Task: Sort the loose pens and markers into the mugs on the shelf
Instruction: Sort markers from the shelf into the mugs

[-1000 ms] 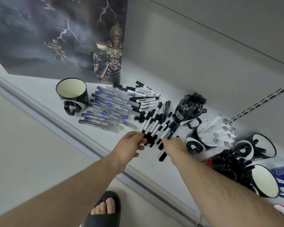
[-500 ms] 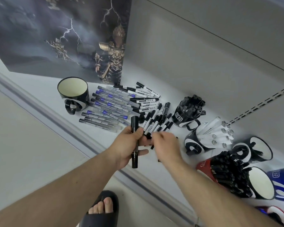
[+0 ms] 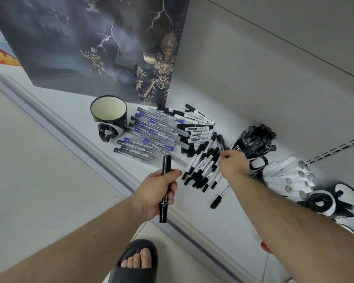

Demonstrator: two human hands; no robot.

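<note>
My left hand (image 3: 158,192) grips a thick black marker (image 3: 165,166) upright over the shelf's front edge. My right hand (image 3: 232,165) reaches into a pile of black-and-white markers (image 3: 202,163), its fingertips pinching one of them. Clear pens with blue caps (image 3: 149,137) lie in rows to the left. An empty black mug (image 3: 108,115) stands at the left. At the right, one mug holds black markers (image 3: 255,142) and another holds white markers (image 3: 286,173).
A dark poster (image 3: 102,43) leans at the back of the white shelf (image 3: 243,94). A single marker (image 3: 218,199) lies apart near the front edge. A further black-and-white mug (image 3: 335,201) stands at the far right. My sandalled foot (image 3: 137,260) is below on the floor.
My left hand lifted a thick black marker out of the pile and drew it back toward me. My right hand moved deeper into the marker pile.
</note>
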